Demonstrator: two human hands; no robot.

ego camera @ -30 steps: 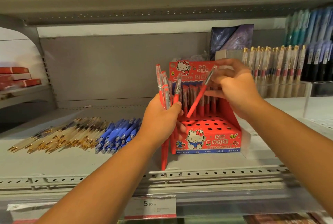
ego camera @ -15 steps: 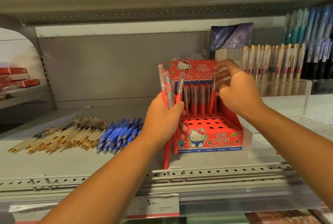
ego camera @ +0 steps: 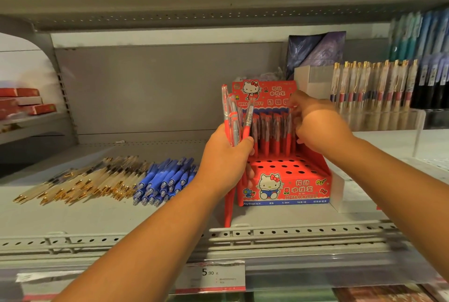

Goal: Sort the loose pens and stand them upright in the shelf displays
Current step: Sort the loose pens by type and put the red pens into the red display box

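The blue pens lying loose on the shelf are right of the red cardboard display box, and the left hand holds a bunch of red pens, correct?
No. The head view shows the blue pens lying left of the red cardboard display box. The left hand does hold a bunch of red pens.

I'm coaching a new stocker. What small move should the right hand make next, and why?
Probably let go of the end pen once it sits in its hole, freeing it for another of the red pens the left hand grips. The right hand pinches that pen's top at the back row; the display box has empty holes in front.
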